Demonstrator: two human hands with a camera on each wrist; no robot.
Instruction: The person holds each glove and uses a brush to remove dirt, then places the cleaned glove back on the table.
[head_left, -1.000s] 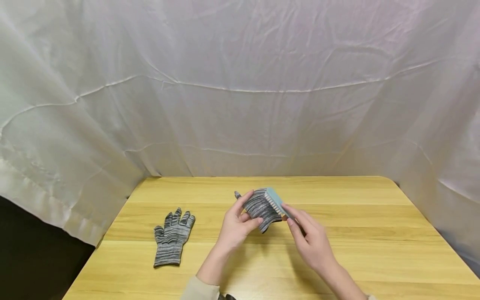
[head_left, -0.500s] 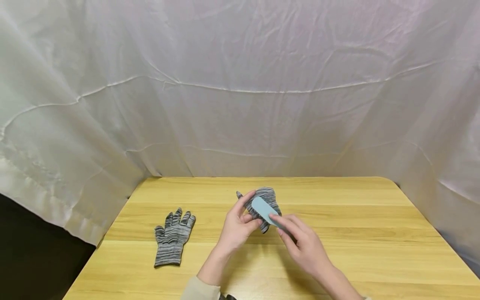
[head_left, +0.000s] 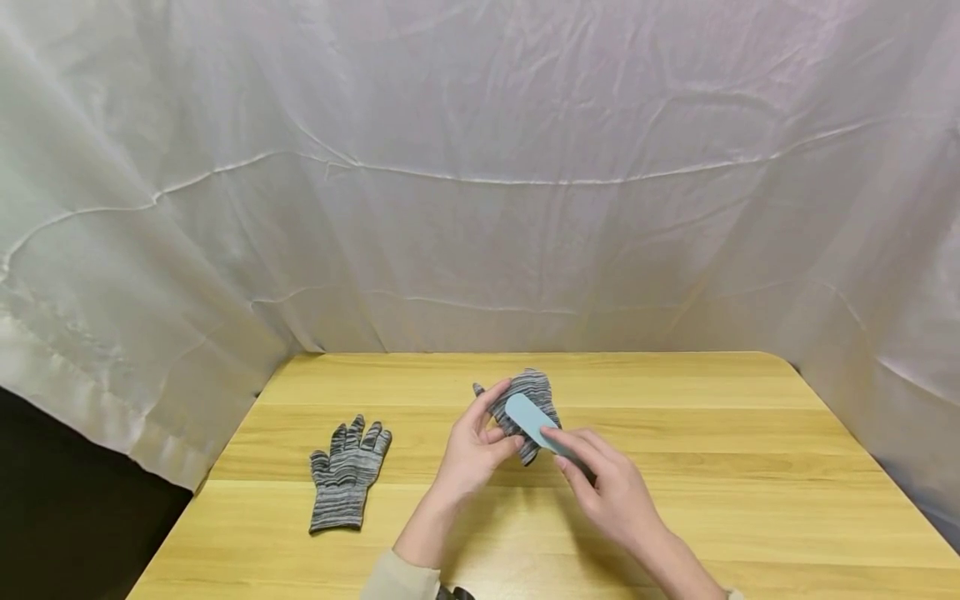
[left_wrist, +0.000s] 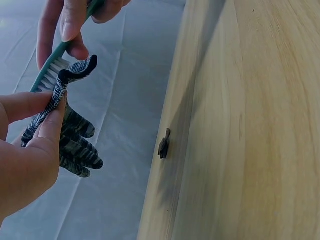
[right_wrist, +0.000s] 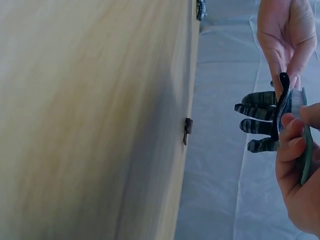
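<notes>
My left hand (head_left: 472, 454) pinches a grey-and-black striped knit glove (head_left: 534, 387) between thumb and fingers, raised over the table. In the left wrist view the glove's fingers (left_wrist: 80, 150) hang below that grip, and its dark cuff edge curls outward. My right hand (head_left: 615, 496) grips a light blue-green scrub brush (head_left: 528, 414) by its handle. The brush back faces up in the head view and covers part of the glove. White bristles (left_wrist: 51, 76) press against the fabric near the cuff in the left wrist view.
A matching striped glove (head_left: 345, 483) lies flat on the wooden table (head_left: 750, 500), to the left of my hands. A small dark thing (left_wrist: 164, 144) shows by a table edge in the left wrist view. Pale curtains (head_left: 525, 250) hang behind the table and at both sides.
The brush has swung left from the glove's right side and now lies over its middle, bristles turned down. Over the last half second it shifts very little. My left hand stays in place.
</notes>
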